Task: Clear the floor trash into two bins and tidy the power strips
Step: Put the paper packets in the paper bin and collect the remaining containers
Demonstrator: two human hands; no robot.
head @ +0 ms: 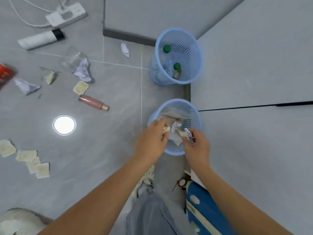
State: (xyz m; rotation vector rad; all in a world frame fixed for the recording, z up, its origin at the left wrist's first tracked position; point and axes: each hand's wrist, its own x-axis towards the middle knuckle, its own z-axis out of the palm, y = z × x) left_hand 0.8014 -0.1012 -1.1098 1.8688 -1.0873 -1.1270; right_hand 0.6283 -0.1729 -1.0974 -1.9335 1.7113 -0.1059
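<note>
Both the left hand (152, 133) and the right hand (194, 141), each closed on crumpled paper scraps (176, 133), hang directly over the near blue bin (194, 116), so release should simply drop them straight down.

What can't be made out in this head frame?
- Near bin: contents hidden by the left hand and right hand.
- Scraps in both hands: mostly covered by fingers.
- Red packet: cut off by the left edge, print blurred.
- Power strips: motion-blurred, cables run off the top.
- Far bin: bottles' lower parts buried.
</note>
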